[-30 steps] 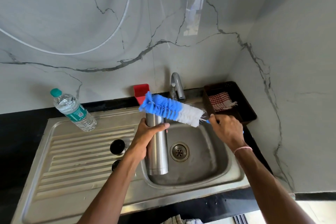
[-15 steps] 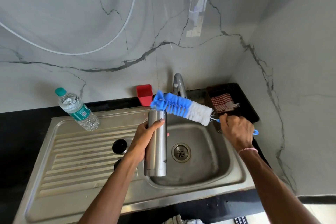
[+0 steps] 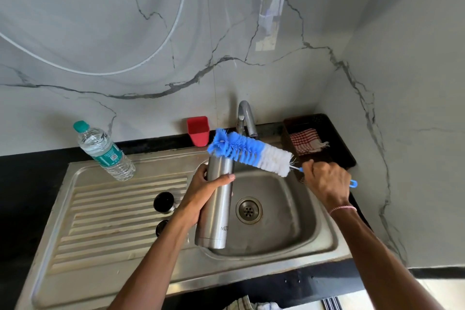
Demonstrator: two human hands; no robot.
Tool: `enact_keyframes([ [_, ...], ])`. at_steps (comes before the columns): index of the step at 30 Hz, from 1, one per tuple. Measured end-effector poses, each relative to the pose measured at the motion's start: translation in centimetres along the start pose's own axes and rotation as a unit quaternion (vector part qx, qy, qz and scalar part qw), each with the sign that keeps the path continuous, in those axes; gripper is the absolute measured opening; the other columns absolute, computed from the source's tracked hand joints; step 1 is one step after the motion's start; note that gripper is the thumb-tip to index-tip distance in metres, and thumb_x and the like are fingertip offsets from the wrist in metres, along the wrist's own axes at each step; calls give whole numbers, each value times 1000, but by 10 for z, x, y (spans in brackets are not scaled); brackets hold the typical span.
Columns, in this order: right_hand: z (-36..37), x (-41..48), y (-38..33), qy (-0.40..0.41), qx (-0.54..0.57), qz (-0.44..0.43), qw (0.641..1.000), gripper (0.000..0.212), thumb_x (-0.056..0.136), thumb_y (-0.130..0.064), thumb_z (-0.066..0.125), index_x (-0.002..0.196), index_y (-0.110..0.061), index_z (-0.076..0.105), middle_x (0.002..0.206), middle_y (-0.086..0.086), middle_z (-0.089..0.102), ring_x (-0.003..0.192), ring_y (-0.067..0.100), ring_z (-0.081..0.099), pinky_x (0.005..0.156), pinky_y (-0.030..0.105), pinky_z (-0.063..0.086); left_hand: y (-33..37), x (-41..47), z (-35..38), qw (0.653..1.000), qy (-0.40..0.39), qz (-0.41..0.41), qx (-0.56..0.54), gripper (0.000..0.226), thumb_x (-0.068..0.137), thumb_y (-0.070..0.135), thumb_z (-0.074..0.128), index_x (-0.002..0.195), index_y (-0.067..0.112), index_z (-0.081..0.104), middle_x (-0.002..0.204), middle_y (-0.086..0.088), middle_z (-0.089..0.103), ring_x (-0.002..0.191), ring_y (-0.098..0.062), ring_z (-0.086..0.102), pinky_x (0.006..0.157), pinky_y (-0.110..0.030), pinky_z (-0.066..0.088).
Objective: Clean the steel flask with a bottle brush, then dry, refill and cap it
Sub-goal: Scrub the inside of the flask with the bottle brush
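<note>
The left hand [image 3: 201, 192] grips the steel flask [image 3: 217, 209] about its upper part, with the thumb laid across the front and the fingers wrapped behind. The flask stands nearly upright over the left edge of the sink basin [image 3: 292, 229], its base leaning slightly towards the person and held clear of the steel. The right hand [image 3: 327, 181] is closed in a fist round the thin blue handle of the bottle brush [image 3: 251, 152]. The looped end of the handle sticks out past the hand on the right.

The brush slants up and to the left, white bristles nearest the fist and blue ones beyond. Its blue tip covers the flask's mouth, so the rim is hidden and I cannot tell whether any bristles have gone in. A second ago the tip reached past the left side of the flask; it has since drawn back to the right and now sits over the opening. The right hand has moved right with it, and the left hand's hold looks unchanged.

Two dark caps [image 3: 164, 202] lie on the ribbed drainboard [image 3: 113, 211], just left of the flask. A water bottle [image 3: 105, 151] stands at the drainboard's far left corner. Behind the basin are a red cup [image 3: 198, 130] and the tap [image 3: 245, 118]. To the right a dark tray [image 3: 337, 133] holds a checked cloth [image 3: 307, 142].
</note>
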State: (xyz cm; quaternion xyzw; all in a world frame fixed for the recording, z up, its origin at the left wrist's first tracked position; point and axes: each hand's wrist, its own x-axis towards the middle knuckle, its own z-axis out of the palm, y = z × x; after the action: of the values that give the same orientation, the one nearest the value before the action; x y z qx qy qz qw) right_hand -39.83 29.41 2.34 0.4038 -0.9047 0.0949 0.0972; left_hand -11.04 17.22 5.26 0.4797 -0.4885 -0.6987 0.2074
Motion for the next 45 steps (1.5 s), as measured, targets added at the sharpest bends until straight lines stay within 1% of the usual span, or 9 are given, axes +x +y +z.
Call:
enact_keyframes([
  [8, -30, 4, -46, 76, 33, -38, 996, 49, 84, -31, 49, 43, -6, 53, 38, 11, 47, 30, 32, 46, 44, 25, 29, 0, 0, 20, 997, 34, 43, 55, 35, 75, 34, 91, 105, 28, 74, 90, 5, 79, 81, -17, 75, 78, -36, 59],
  [15, -22, -5, -16, 53, 48, -5, 997, 51, 86, -35, 43, 48, -4, 57, 43, 17, 51, 35, 37, 51, 43, 30, 38, -3, 0, 8, 998, 24, 20, 63, 25, 87, 40, 78, 104, 23, 75, 88, -10, 79, 83, -30, 76, 80, -44, 61],
  [19, -33, -2, -57, 69, 54, -30, 996, 52, 84, -36, 42, 45, -5, 55, 39, 13, 49, 30, 33, 47, 45, 25, 29, -4, 0, 24, 998, -6, 18, 59, 40, 83, 48, 82, 112, 24, 68, 94, -8, 79, 89, -29, 77, 82, -43, 63],
  [23, -31, -5, -26, 52, 26, -33, 998, 42, 84, -28, 50, 50, -6, 59, 41, 13, 49, 32, 34, 50, 42, 29, 39, -6, 2, 5, 1000, 23, 7, 12, 70, 64, 41, 97, 118, 23, 58, 100, -13, 79, 90, -34, 77, 83, -52, 62],
  [27, -34, -11, -4, -53, 37, 57, 996, 36, 90, -22, 63, 63, 1, 67, 56, 23, 60, 52, 44, 61, 54, 38, 45, -5, 1, -8, 998, 37, 13, -46, 57, 72, 30, 93, 118, 22, 59, 103, -19, 77, 85, -37, 75, 71, -47, 62],
  [31, -36, -7, -40, -28, 52, 8, 998, 41, 90, -22, 65, 54, -7, 58, 49, 16, 56, 44, 38, 56, 50, 32, 40, -2, 3, 13, 999, 17, 36, 6, 36, 80, 28, 87, 112, 27, 69, 95, -3, 79, 81, -21, 74, 72, -36, 60],
  [34, -35, -1, -41, -17, 68, 30, 997, 44, 91, -26, 61, 53, -3, 61, 49, 16, 57, 43, 39, 55, 50, 29, 34, -1, 4, 17, 1000, 9, 29, 1, 29, 84, 34, 83, 110, 25, 72, 96, -13, 79, 90, -35, 76, 80, -47, 61],
  [39, -16, -3, 2, -100, -33, 34, 994, 62, 88, -48, 15, 84, -23, 73, 68, 2, 67, 64, 31, 65, 52, 28, 22, -5, 7, 2, 1000, 14, 6, -20, 41, 92, 39, 64, 119, 9, 65, 98, -26, 76, 87, -43, 74, 70, -45, 59],
  [45, -36, -4, -54, 32, 72, -3, 997, 47, 83, -33, 50, 46, -5, 57, 39, 14, 50, 31, 34, 50, 40, 28, 39, -7, 9, 21, 999, -29, 33, 16, 68, 65, 54, 94, 117, 22, 63, 106, -11, 78, 97, -39, 74, 95, -64, 56],
])
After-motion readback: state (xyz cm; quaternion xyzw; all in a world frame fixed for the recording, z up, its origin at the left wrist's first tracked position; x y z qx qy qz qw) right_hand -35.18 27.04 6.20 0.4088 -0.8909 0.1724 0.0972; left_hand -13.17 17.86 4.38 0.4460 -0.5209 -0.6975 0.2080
